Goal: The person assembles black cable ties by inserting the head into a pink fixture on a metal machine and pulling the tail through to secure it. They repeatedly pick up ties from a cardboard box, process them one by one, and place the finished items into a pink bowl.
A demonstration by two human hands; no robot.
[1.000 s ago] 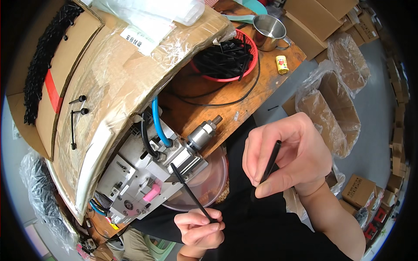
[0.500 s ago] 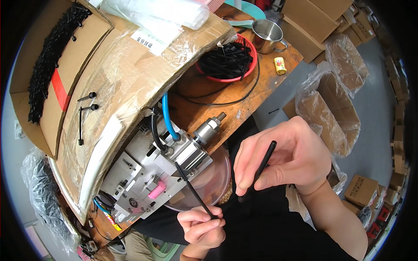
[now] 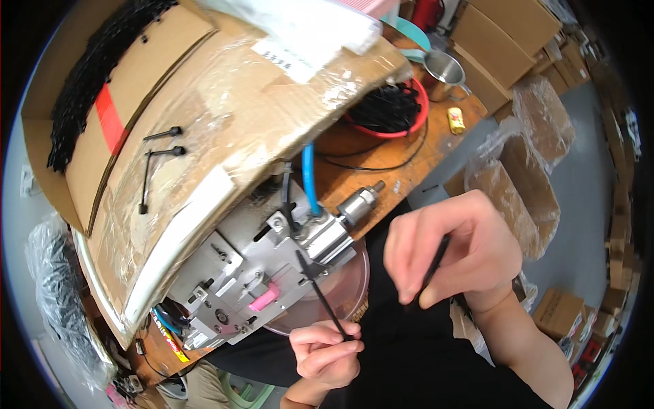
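Note:
My left hand (image 3: 327, 361) pinches the lower end of a thin black rod (image 3: 319, 293), which slants up and left. The rod's far tip lies in front of the silver metal fixture (image 3: 225, 252); whether they touch I cannot tell. My right hand (image 3: 460, 249), slightly blurred, is to the right and higher up. Between its thumb and fingers is a short black stick (image 3: 436, 264), partly hidden by them. A gap separates the two hands. The fixture carries a pink piece (image 3: 264, 297), a blue hose (image 3: 308, 178) and a silver cylinder (image 3: 358, 204).
A large taped carton (image 3: 225, 102) fills the left, with loose black rods (image 3: 161, 151) on it and a black pile (image 3: 102, 68) beyond. On the wooden table (image 3: 402, 177) are a red basket (image 3: 417, 123), a metal cup (image 3: 446, 68) and a yellow container (image 3: 456, 120). Open cartons (image 3: 521, 184) stand right.
The view has shifted, so table and fixture appear farther right. My right hand has moved slightly right, and its stick shows less between the fingers. Both hands keep their hold.

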